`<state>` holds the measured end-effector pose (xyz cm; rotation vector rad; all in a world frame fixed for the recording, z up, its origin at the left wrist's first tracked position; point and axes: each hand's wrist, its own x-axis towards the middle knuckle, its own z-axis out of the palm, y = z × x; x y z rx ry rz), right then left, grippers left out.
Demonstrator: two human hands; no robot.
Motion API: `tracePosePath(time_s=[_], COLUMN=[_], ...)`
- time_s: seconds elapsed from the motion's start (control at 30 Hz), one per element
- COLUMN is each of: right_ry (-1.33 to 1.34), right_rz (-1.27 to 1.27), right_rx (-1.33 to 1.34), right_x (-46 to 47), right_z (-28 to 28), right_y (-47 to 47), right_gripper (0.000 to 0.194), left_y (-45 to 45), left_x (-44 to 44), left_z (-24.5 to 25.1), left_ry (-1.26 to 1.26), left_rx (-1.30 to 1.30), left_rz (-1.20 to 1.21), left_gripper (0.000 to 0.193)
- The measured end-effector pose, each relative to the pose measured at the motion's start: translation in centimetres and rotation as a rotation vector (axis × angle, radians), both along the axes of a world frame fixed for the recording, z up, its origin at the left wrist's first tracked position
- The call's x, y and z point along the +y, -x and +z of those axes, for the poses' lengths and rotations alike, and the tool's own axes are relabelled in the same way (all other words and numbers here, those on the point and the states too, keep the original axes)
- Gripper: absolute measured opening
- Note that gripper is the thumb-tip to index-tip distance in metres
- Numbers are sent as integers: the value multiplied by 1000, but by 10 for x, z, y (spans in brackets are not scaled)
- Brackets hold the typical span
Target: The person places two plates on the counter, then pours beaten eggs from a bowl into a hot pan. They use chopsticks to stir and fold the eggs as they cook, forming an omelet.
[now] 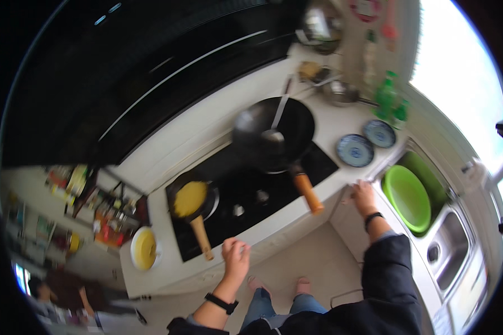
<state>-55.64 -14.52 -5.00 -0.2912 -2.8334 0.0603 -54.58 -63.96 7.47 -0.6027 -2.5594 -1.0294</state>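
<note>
My left hand (236, 256) is raised before the front edge of the cooktop, its fingers curled; whether it holds anything is unclear. Just to its left is the wooden handle of a small frying pan (190, 200) with a yellow layer of food in it. My right hand (363, 196) is at the counter edge near the sink, seemingly empty, fingers bent, their exact closure blurred. A large black wok (273, 134) stands on the cooktop (230, 217), a metal ladle (280, 111) resting in it. At the left, a white bowl (146, 248) holds yellow liquid.
Two blue-patterned plates (355, 150) lie right of the wok, near green bottles (386, 97). A green basin (407, 199) sits in the sink (455, 247). The wok's wooden handle (308, 193) juts past the counter edge. A rack with jars (113, 213) stands left; a person (73, 293) is beyond.
</note>
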Motion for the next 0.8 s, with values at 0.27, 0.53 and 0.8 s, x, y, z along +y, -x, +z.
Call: tracePosePath(time_s=[0.27, 0.53, 0.8], right_ry=[-68, 182, 820], right_rz=[-40, 458, 953], right_rx=[447, 712, 444], right_x=[-8, -205, -417], right_z=[198, 364, 285], right_y=[-40, -27, 91], right_gripper=[14, 19, 16], left_y=[11, 62, 77], left_x=[-43, -97, -113], left_z=[24, -26, -27], left_ry=[0, -412, -1258], left_rx=[53, -441, -1321], left_rz=[204, 553, 173], left_gripper=[13, 74, 23])
